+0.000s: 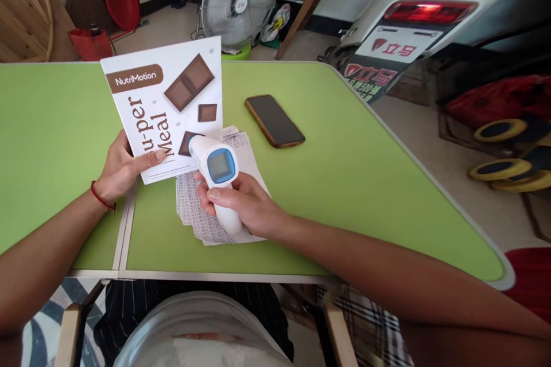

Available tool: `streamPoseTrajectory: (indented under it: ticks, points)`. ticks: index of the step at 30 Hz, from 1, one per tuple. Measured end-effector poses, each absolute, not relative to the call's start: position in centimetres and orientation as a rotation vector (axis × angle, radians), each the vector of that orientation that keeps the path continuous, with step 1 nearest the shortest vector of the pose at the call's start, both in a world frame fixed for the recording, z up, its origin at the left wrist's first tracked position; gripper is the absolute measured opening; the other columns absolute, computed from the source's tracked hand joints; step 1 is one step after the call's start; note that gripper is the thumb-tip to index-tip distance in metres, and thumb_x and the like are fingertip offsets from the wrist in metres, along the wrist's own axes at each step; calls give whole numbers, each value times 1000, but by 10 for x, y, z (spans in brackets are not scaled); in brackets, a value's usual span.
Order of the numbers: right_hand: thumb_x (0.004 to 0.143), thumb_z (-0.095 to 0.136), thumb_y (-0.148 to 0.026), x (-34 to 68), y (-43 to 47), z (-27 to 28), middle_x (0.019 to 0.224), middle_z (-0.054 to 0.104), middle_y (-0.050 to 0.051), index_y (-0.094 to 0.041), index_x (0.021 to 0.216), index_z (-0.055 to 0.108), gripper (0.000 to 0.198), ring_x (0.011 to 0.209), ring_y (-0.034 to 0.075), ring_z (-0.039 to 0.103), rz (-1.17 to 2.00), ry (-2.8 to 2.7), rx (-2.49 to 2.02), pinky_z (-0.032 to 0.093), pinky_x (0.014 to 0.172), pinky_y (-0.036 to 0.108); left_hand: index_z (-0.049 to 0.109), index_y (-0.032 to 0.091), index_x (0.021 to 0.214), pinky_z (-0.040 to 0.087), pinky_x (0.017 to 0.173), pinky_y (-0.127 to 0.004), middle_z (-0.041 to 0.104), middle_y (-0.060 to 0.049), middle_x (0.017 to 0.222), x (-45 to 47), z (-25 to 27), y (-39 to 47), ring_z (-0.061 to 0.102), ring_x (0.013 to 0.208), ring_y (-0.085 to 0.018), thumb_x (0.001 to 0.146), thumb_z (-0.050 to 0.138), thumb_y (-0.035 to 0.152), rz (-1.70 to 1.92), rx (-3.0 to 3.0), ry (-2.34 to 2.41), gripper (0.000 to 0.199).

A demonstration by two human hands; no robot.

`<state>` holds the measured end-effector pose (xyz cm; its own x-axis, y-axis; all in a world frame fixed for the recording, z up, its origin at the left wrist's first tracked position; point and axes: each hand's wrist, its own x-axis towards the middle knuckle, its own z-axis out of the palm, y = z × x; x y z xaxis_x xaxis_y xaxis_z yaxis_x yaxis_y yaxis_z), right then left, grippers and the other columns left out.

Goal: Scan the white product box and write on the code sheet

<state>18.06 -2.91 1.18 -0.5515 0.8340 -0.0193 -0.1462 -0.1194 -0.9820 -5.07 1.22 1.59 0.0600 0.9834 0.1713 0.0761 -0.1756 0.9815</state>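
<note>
My left hand grips the lower left edge of a white box, its thumb on the front. The box stands tilted, printed with "NutriMotion" and brown chocolate pieces. Wrapped in my right hand is a white infrared thermometer with a blue-rimmed grey screen facing me. The thermometer's nose points at the box's lower right part, close to it; whether they touch I cannot tell. Beneath both hands lies a stack of handwritten papers, partly covered. A dark phone in a brown case lies beyond my right hand.
The green table has a pale rim and a seam left of the papers. Behind it stand a fan, a red basin and a leaning wooden post. A white scooter is parked at the right.
</note>
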Motion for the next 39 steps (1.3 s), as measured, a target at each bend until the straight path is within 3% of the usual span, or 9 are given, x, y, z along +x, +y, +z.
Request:
streamPoseTrajectory:
  ticks: [39]
  points:
    - [81, 58, -37, 179, -31, 11, 65, 58, 0, -20, 68, 54, 22, 59, 12, 53, 1678, -1547, -724, 46, 56, 28, 61, 20, 108, 52, 86, -51, 67, -9, 113, -45, 16, 9, 63, 103, -35, 60, 88, 42, 1273, 1526, 1120, 59]
